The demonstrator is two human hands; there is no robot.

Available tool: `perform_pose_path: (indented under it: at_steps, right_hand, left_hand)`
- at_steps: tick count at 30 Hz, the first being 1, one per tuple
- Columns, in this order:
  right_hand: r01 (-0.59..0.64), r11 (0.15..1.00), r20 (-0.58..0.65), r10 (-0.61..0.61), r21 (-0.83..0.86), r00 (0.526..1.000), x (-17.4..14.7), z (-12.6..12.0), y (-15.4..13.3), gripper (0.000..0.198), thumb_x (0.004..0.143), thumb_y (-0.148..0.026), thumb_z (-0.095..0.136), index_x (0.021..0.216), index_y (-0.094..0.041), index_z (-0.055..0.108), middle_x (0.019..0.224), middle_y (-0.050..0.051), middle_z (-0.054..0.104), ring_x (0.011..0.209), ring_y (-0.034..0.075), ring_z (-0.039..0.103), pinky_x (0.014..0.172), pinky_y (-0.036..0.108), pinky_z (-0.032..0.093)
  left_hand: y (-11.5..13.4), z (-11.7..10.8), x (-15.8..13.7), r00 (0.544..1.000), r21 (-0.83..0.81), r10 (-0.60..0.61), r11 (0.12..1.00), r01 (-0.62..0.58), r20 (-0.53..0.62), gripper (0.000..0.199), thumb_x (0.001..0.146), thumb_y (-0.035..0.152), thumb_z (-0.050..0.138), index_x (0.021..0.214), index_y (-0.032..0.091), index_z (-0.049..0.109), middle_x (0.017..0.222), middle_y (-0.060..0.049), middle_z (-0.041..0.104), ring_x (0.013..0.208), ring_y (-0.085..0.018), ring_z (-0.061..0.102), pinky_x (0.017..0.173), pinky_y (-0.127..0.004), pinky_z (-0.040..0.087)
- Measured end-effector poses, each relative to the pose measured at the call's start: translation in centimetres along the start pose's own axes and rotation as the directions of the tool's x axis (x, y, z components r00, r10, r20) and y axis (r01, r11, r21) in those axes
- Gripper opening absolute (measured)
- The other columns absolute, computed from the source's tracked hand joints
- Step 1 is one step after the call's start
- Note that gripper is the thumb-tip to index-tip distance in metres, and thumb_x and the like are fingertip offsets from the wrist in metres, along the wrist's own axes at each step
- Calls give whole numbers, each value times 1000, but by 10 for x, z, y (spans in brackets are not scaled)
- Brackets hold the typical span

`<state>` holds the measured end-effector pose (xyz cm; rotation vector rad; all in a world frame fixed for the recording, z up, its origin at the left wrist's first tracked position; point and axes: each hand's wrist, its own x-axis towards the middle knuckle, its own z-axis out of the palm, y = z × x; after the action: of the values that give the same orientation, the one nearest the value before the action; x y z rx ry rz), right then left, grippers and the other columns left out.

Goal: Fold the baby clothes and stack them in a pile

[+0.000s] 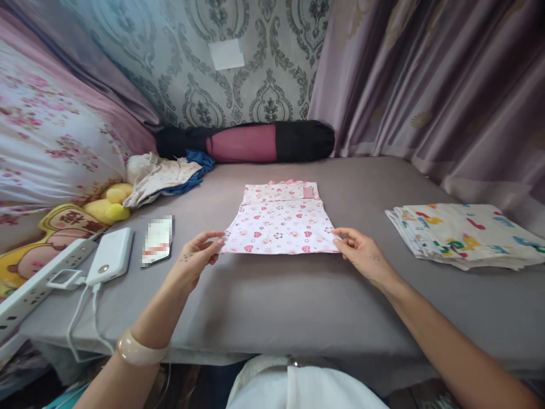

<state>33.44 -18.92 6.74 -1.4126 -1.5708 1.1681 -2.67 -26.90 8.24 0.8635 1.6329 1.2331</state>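
Note:
A white cloth (279, 224) printed with pink hearts and small flowers is spread in front of me on the grey-covered surface. Its far end is folded over in a band, with a pink patch at the right and a frilly edge showing behind. My left hand (199, 253) pinches the near left corner between thumb and fingers. At the near right corner, my right hand (361, 253) holds the cloth in the same kind of pinch. The near edge is stretched straight between both hands and appears slightly raised.
To the right lies a stack of folded cloths (468, 230) with colourful prints. On the left are a white power bank (111, 255) with cables, a power strip (42, 284), a pixelated flat item (157, 241), yellow plush toys (106, 207) and crumpled clothes (166, 176). A long black-and-pink bag (242, 143) lies along the wall.

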Motion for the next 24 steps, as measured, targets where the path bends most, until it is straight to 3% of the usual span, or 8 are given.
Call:
perform_pose_path:
  at_steps: [4, 8, 13, 16, 19, 21, 24]
  right_hand:
    - [-34, 999, 20, 34, -15, 999, -15, -5, -2, 39, 71, -54, 65, 91, -20, 68, 64, -4, 54, 55, 11, 45, 53, 25, 38]
    - [-125, 991, 63, 123, 37, 990, -29, -12, -7, 41, 65, -56, 72, 83, -20, 71, 67, -1, 60, 53, 8, 44, 50, 23, 36]
    - [-271, 938, 108, 253, 217, 962, -26, -15, -8, 41, 61, -53, 81, 81, -19, 71, 63, -2, 62, 46, 5, 41, 41, 18, 30]
    - [-305, 858, 99, 291, 413, 952, -15, -13, -7, 34, 62, -45, 84, 81, -20, 70, 69, 0, 65, 48, 5, 47, 41, 16, 37]
    - [-246, 808, 40, 267, 535, 963, -1, -9, -7, 26, 74, -40, 76, 90, -22, 69, 89, 4, 72, 64, 11, 63, 53, 20, 51]
    - [-179, 817, 14, 205, 549, 979, 7, -4, -9, 24, 82, -40, 67, 99, -24, 67, 108, 7, 71, 84, 17, 69, 64, 25, 57]
    - [-102, 845, 18, 109, 525, 994, 20, 7, -14, 32, 88, -41, 53, 114, -24, 60, 131, 10, 62, 115, 23, 62, 86, 35, 58]
  left_hand:
    - [5, -4, -16, 999, 24, -37, 999, 37, -14, 43, 53, 45, 85, 82, 17, 72, 64, 1, 58, 51, -7, 43, 47, -21, 34]
    - [8, -10, -30, 994, 25, -104, 994, 104, 35, 41, 52, 44, 86, 80, 16, 72, 66, -1, 60, 52, -8, 45, 45, -21, 34]
    - [10, -6, -23, 979, -210, -202, 956, 204, 30, 36, 52, 33, 89, 76, 14, 69, 67, -1, 62, 50, -5, 47, 47, -18, 40]
    - [16, 4, -10, 977, -390, -213, 900, 192, -11, 23, 63, 23, 84, 76, 14, 67, 67, -2, 63, 51, -5, 50, 49, -17, 44]
    - [24, 16, 2, 981, -521, -189, 842, 139, -44, 11, 80, 25, 70, 81, 14, 66, 80, -6, 69, 56, -7, 56, 52, -17, 47]
    - [27, 24, 11, 989, -559, -143, 823, 102, -29, 18, 88, 32, 59, 88, 15, 67, 96, -9, 71, 69, -10, 64, 60, -19, 51]
    - [27, 36, 24, 999, -578, -42, 815, 39, 9, 29, 93, 40, 49, 98, 17, 66, 117, -10, 67, 99, -17, 66, 78, -25, 54]
